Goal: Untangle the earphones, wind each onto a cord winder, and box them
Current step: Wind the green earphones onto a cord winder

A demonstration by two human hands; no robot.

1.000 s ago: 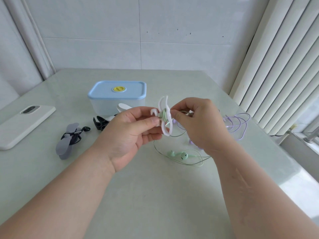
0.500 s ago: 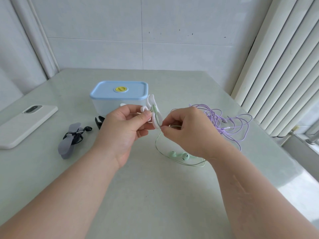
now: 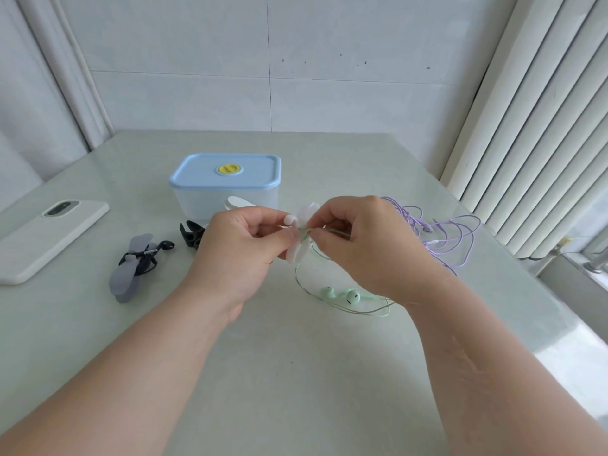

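In the head view, the right hand [image 3: 365, 245] has risen since half a second ago from just under the white winder [image 3: 301, 250] to its waist, bringing the green cord [image 3: 306, 230] round with it. The task looks roughly a third done. The black earphones [image 3: 144, 256] are already wrapped on a grey winder [image 3: 126, 278] on the counter [image 3: 296, 373]. The green earphones [image 3: 345, 295] are partly wound, their buds and a loose loop lying on the counter below the hands. The purple earphones [image 3: 450, 232] lie in a loose heap to the right. The box [image 3: 227, 182] has its lid on. The grip of the left hand [image 3: 243, 248] is closed, thumb and fingers pinching the white winder. The right hand pinches the green cord at the winder.
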